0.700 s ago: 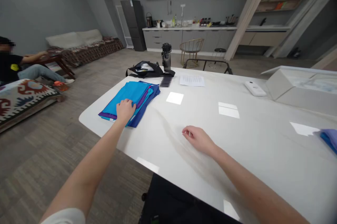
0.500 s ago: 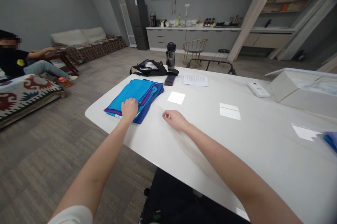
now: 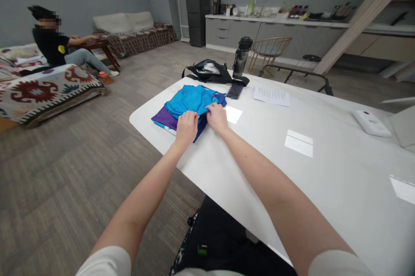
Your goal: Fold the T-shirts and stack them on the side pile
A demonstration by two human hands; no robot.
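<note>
Here, both hands sit on a stack of folded cloth in bright blue, purple and navy [image 3: 189, 105] lying near the corner of the glossy white tabletop [image 3: 292, 163]; the left hand [image 3: 187, 125] presses down on the near edge of the pile, fingers curled over the top bright-blue layer and apparently pinching its hem, though the fingertips are too hidden to be sure of the grip; the right hand [image 3: 216, 116] rests just beside it, touching the right edge of the same blue layer with thumb and fingers closed narrowly on the fabric; the top layer looks rumpled and slightly lifted, while the purple piece beneath shows at the left; judged from this, the top piece is being separated from the stack, and doing it well means pinching only the uppermost hem with both hands, keeping them apart along that edge, and lifting evenly so the lower layers are not dragged toward the table corner; just beyond the stack lie a black fabric bag [image 3: 207, 73], a dark drinking bottle with a lid [image 3: 241, 58] and a printed white sheet of paper [image 3: 271, 95]; a seated person in a black top [image 3: 53, 47] is well apart, across the room
</note>
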